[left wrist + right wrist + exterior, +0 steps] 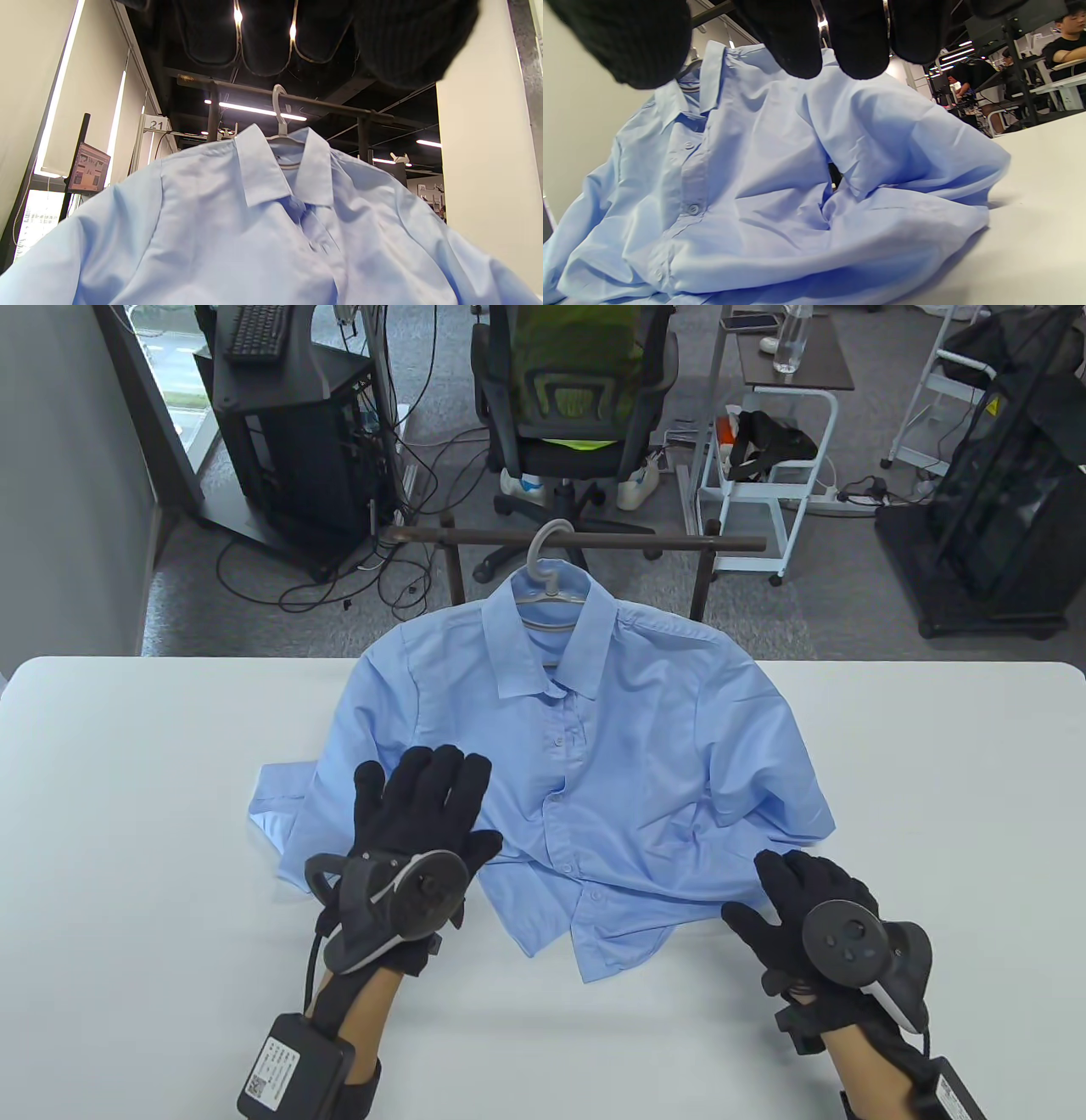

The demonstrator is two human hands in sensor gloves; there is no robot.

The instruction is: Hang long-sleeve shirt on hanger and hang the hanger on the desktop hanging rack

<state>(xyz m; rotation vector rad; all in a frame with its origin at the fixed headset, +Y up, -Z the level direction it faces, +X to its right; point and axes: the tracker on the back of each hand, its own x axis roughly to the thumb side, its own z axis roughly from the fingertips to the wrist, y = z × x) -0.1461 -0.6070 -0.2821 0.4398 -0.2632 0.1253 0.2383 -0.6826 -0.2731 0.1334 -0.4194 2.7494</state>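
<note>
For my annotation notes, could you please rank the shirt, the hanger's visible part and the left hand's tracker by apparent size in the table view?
1. Shirt, by far the largest.
2. Left hand's tracker, though nearer the camera.
3. Hanger, only its hook and neck showing.

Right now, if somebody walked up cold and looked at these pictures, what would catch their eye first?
The light blue shirt dominates the middle of the white table, its collar lifted on a grey hanger hooked over the dark rack bar at the table's far edge. Next come the black gloved hands: the left hand spread flat on the shirt's left side, the right hand at its lower right hem.
</note>
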